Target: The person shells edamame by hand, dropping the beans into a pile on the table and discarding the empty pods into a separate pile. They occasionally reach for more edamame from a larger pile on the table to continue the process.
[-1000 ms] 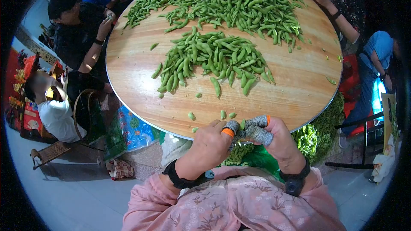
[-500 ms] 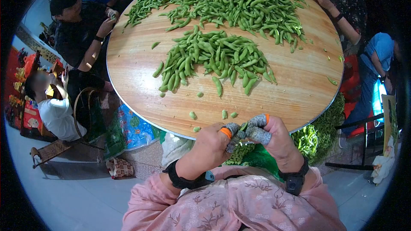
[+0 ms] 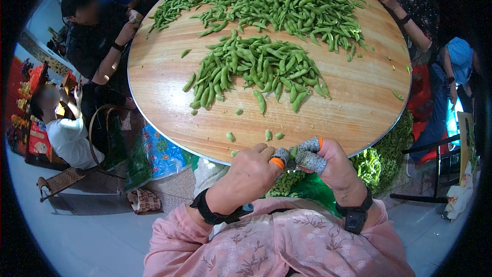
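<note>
We pinch one pod (image 3: 292,152) between left hand (image 3: 250,170) and right hand (image 3: 334,166), just off the table (image 3: 353,118) edge | we'd keep thumbs on its seam

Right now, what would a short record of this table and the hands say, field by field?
Table: round wooden table, seen from above
Hands: left hand and right hand meet at the near edge, both pinching a green pod
Fingers: fingers wear grey knit covers, some with orange tips
Near pile: near pile of pods, mid-table
Far pile: larger far pile behind it
Loose: loose beans by the near edge
Others: other people seated around
</note>
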The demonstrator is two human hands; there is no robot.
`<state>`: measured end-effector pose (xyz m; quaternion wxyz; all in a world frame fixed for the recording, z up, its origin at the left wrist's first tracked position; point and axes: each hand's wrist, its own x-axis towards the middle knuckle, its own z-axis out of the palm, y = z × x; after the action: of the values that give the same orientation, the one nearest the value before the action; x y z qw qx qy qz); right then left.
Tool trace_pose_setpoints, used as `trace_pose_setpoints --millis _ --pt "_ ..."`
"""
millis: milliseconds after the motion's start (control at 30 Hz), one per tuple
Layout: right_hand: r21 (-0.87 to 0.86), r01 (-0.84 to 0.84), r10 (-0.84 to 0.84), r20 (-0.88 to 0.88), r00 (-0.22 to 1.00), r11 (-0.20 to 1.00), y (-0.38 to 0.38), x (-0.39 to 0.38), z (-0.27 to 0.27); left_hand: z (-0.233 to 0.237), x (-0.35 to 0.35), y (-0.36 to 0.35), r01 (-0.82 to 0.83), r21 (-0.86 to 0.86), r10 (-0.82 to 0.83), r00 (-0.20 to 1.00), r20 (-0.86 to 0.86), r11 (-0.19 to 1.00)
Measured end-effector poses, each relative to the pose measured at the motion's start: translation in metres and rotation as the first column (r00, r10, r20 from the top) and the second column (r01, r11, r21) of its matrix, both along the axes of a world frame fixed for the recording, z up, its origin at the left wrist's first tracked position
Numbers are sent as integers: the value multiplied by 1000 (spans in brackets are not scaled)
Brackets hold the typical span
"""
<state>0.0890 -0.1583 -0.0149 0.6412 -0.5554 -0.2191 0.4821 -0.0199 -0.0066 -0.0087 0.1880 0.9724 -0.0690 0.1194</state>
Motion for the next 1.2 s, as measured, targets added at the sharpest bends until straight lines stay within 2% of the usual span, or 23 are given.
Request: trace_pose_setpoints --millis 167,233,267,333,367,433,467,533,667,733,767,833,867,900,933,967,1033,1067,1133,1167,1200 --pt "56 21 -24 48 999 998 2 -1 -3 -3 -3 -3 0 -98 -1 1000 -9 995" --pt "103 18 -28 96 995 994 2 -3 0 -12 -5 -6 -47 -419 30 998 -48 907" --pt "150 10 -32 144 989 989 3 -3 1 -10 -5 -8 -48 -418 31 998 -48 907" --pt "142 22 -42 139 989 990 4 -3 0 -3 -5 -13 -109 -675 49 993 -106 729" --pt "130 36 -54 137 989 991 4 -3 0 -4 -5 -14 -113 -674 55 993 -107 730" --pt "76 32 -41 120 992 997 5 -1 3 -4 -4 -17 -144 -473 165 986 2 869" --pt "22 34 -36 103 994 999 6 0 5 -3 -4 -15 -147 -470 168 986 4 871" --pt "27 24 -27 101 995 999 8 -1 6 -2 -5 -14 -131 -213 140 990 27 968" --pt "67 29 -37 119 992 997 7 -4 6 -8 -6 -10 -97 -202 105 994 29 975" --pt "109 34 -51 155 987 993 7 -5 7 -10 -6 -12 -46 -465 92 993 77 884" --pt "152 32 -61 189 980 988 7 -6 7 -10 -5 -15 -44 -466 90 993 77 884" --pt "171 31 -65 195 979 985 7 -6 7 -10 -5 -20 -65 -723 132 991 37 688" --pt "190 29 -68 201 977 981 7 -6 6 -9 -5 -21 -64 -723 130 991 36 688" --pt "190 30 -69 201 977 981 7 -4 5 -7 -5 -22 -103 -845 125 991 -43 525" --pt "202 -11 -51 304 951 979 6 -2 4 -6 -6 -23 -149 -928 105 987 -120 342" --pt "210 -55 -36 405 914 976 7 0 3 -5 -6 -22 -150 -927 106 987 -120 343" --pt "206 -70 -35 466 884 976 9 0 10 -3 -8 -18 -190 -939 49 982 -184 286" --pt "198 -83 -33 523 852 977 9 0 12 -1 -8 -18 -192 -939 53 981 -185 286" --pt "189 -111 -17 570 822 976 9 0 12 3 -8 -16 -140 -821 83 990 -112 554" --pt "176 -135 -2 614 789 975 9 0 12 3 -8 -16 -140 -820 85 990 -111 555" --pt "177 -136 -1 615 789 975 9 0 12 2 -9 -16 -161 -749 107 987 -121 642"
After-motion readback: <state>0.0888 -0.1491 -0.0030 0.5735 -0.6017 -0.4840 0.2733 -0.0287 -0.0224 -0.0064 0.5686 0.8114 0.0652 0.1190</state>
